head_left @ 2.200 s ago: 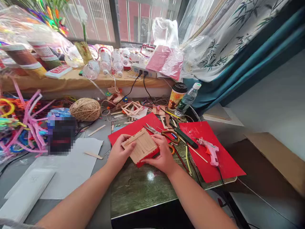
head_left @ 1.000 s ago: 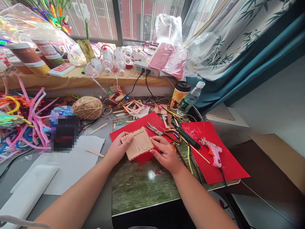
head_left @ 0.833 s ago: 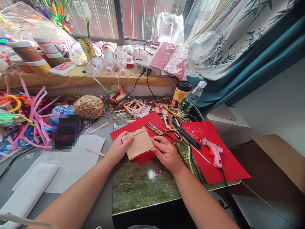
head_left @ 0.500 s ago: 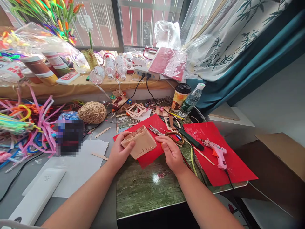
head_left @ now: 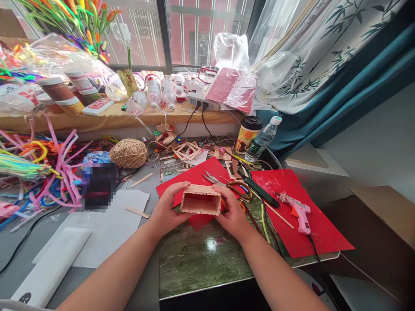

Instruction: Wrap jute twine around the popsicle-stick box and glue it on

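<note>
A small box made of wooden craft sticks (head_left: 201,209) is held between both hands, its open side facing me so that the hollow inside shows. My left hand (head_left: 169,210) grips its left end, and my right hand (head_left: 231,211) grips the right end. Beneath and behind the box lies a red sheet (head_left: 181,179). Just beyond my right hand rest scissors (head_left: 238,186) with their blades pointing away to the left.
A pink glue gun (head_left: 300,211) lies on another red sheet (head_left: 324,233) at right. A water bottle (head_left: 262,139) and paper cup (head_left: 248,134) stand behind. Left are a twine ball (head_left: 128,153), white paper (head_left: 110,235) and pipe cleaners (head_left: 60,172). Loose craft sticks (head_left: 142,179) are scattered about.
The box has been turned so its open side faces me instead of its flat face. My right hand has moved left onto the box's right end; the view has shifted slightly.
</note>
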`<action>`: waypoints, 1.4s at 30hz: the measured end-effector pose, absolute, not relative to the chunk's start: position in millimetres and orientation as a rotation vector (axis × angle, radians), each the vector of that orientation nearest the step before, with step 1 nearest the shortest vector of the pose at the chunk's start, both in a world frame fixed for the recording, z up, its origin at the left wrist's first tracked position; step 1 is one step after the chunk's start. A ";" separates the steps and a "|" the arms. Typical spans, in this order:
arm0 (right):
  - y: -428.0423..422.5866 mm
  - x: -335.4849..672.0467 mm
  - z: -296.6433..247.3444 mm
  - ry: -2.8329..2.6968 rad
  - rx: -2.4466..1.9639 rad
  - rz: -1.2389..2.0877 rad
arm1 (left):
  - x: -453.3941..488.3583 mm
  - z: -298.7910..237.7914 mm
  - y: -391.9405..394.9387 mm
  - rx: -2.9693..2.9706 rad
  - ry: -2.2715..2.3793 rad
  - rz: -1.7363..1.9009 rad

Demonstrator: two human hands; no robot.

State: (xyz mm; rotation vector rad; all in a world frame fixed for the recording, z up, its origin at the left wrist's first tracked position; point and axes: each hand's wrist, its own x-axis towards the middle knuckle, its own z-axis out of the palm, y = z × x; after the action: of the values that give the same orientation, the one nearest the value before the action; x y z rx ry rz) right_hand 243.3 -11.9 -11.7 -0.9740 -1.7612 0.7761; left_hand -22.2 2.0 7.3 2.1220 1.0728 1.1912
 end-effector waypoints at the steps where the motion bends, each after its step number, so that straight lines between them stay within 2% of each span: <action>1: -11.2 243.4 -12.7 -1.750 -0.953 0.743 | -21.7 8.2 3.0 2.132 1.080 1.202; 5: -10.2 243.5 -15.2 -1.726 -0.938 0.720 | -21.0 12.1 6.1 2.131 1.147 1.122; 12: -12.0 241.2 -20.8 -1.647 -1.022 0.871 | -17.9 12.8 9.3 1.898 1.290 0.922; 18: -6.1 240.1 -25.8 -1.643 -1.091 0.956 | -7.5 12.6 14.6 1.633 1.205 0.886; 23: -1.6 243.3 -26.2 -1.681 -1.108 0.972 | -9.9 12.1 18.9 1.633 1.175 0.819; 29: -6.9 242.1 -15.8 -1.625 -1.049 0.958 | -12.7 10.1 21.7 1.639 1.180 0.830; 36: -9.6 250.5 -9.5 -1.257 -1.111 0.736 | -16.1 5.3 18.7 1.645 1.164 0.861; 42: -1.0 249.5 -18.7 -1.117 -1.178 0.797 | -20.7 2.5 16.8 1.701 1.169 0.998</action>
State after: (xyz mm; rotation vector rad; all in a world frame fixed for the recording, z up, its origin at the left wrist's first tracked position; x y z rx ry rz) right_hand 249.5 -1.0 -18.7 -1.1782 -1.1168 0.7965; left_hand -20.7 16.8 2.5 1.7009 1.1687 0.9980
